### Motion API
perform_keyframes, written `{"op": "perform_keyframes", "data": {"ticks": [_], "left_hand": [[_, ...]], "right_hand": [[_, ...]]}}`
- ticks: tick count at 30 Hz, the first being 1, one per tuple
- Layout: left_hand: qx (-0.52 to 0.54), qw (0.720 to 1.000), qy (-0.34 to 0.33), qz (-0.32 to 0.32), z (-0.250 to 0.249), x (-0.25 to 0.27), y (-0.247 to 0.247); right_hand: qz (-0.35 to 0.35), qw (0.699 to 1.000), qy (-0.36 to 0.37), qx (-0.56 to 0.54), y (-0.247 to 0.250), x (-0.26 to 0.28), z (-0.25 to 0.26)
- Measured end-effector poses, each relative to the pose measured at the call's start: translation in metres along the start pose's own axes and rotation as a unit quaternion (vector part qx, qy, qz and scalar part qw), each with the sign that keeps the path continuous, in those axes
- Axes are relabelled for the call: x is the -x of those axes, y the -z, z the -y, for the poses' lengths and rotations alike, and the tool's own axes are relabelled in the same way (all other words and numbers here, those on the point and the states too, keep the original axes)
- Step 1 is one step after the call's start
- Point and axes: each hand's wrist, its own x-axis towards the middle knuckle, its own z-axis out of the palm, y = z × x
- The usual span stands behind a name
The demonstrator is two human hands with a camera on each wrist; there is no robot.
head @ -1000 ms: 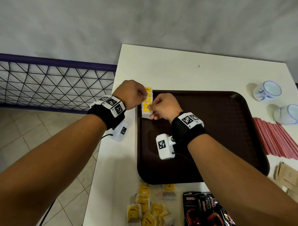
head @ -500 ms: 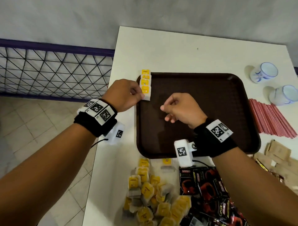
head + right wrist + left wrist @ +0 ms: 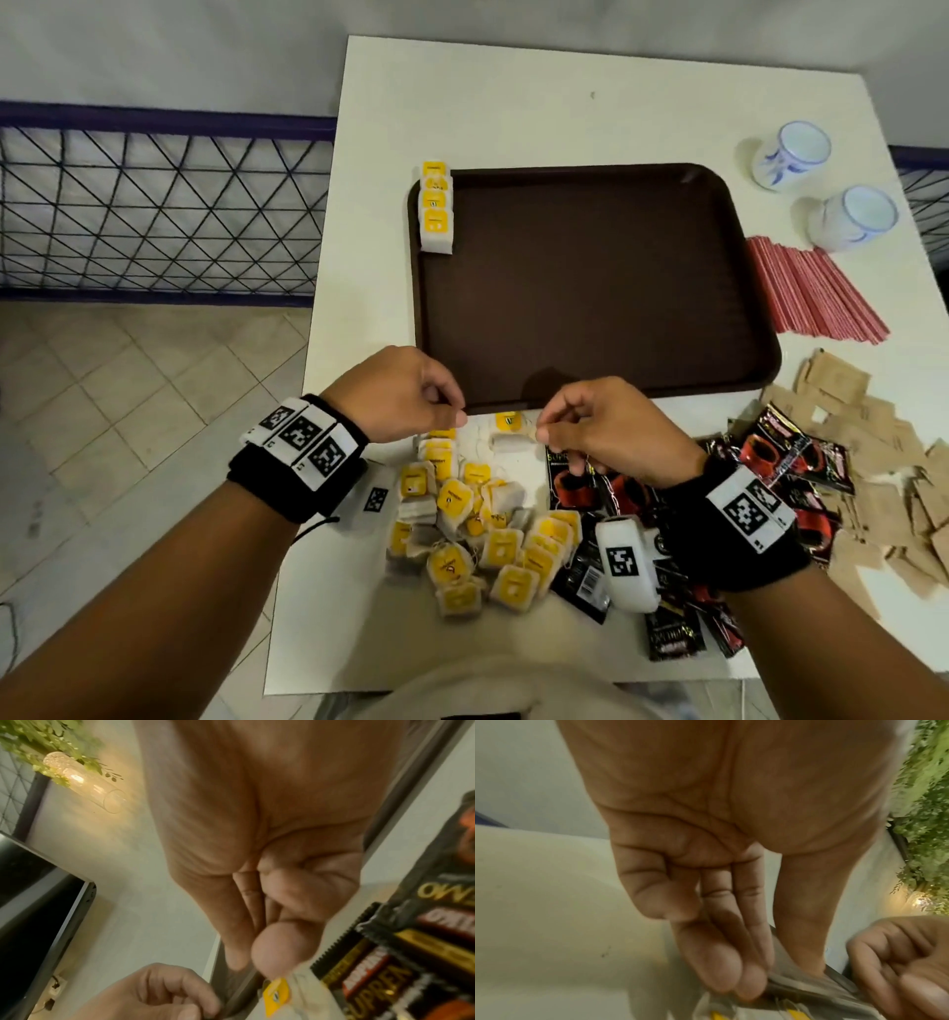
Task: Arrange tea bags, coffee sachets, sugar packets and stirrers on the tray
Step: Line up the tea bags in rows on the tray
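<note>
The brown tray (image 3: pixel 590 380) holds a short row of yellow-tagged tea bags (image 3: pixel 436 208) at its far left corner. In front of the tray lies a loose pile of tea bags (image 3: pixel 477 539). My left hand (image 3: pixel 459 417) hovers at the pile's far edge, its fingertips (image 3: pixel 731 981) coming down on a bag, with nothing held between them and the thumb. My right hand (image 3: pixel 542 436) pinches the edge of a single tea bag (image 3: pixel 508 437) (image 3: pixel 303 990) just in front of the tray rim. Coffee sachets (image 3: pixel 791 452), sugar packets (image 3: pixel 873 462) and red stirrers (image 3: pixel 811 293) lie to the right.
Two white and blue cups (image 3: pixel 791 154) (image 3: pixel 855 216) stand at the table's far right. The table's left edge (image 3: pixel 313 360) drops to a tiled floor beside a blue mesh fence (image 3: pixel 154 205). Most of the tray floor is bare.
Both hands have left the row of tea bags at the tray's far left corner and drawn back to the loose pile. The right hand has taken hold of a bag there.
</note>
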Motion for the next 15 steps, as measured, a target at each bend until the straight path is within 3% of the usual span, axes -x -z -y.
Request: {"op": "perform_keyframes", "data": {"ticks": [6,15], "left_hand": [[-0.039,0.999,-0.006,0.03,-0.008,0.014,-0.003],[-0.08,0.996,0.005,0.034,-0.006,0.025,-0.008]], "right_hand": [[0.117,0.987,-0.031,0.111,-0.001,0.025,-0.02],[0.111,0.974,-0.029,0.195,-0.009,0.037,-0.027]]}}
